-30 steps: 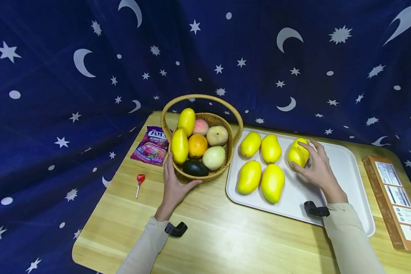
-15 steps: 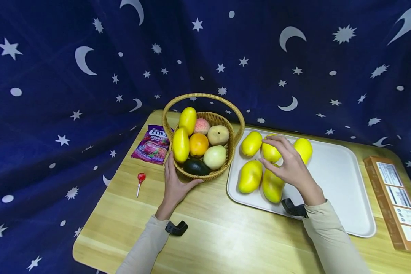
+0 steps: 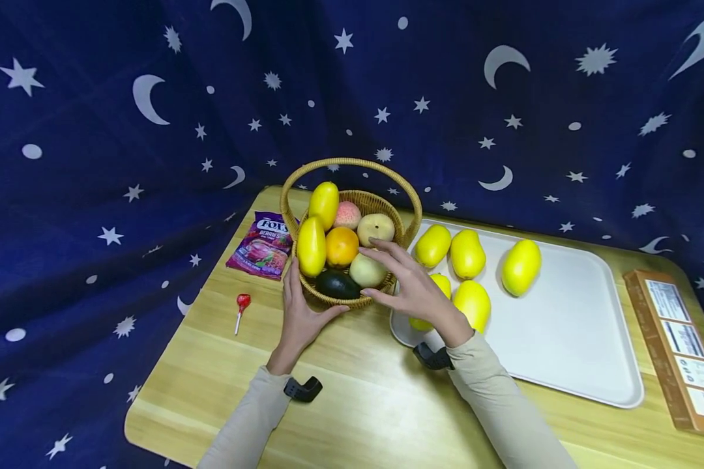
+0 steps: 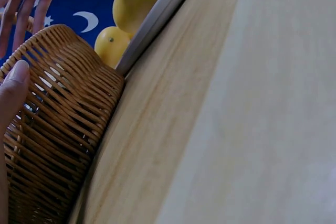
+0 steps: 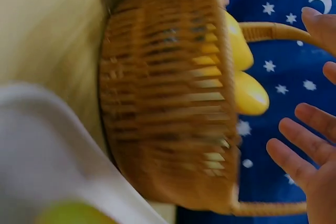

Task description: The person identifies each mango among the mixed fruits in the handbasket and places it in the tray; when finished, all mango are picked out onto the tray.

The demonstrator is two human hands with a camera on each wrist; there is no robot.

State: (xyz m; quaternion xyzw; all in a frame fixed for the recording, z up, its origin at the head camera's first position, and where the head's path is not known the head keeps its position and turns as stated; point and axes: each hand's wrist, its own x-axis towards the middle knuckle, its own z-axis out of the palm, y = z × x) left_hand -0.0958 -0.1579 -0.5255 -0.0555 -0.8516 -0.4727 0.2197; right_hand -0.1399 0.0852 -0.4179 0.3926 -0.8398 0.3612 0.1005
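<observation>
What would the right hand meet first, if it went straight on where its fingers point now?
In the head view, the right hand points toward the orange fruit in the basket, likely met first. Depth is unclear: the hand might pass above it.

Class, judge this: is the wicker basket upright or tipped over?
Upright: the basket stands base-down on the table, its handle arching overhead and its fruit sitting inside.

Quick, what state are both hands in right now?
Left hand: holding the basket by its side.
Right hand: open, fingers above the basket, holding nothing.
</observation>
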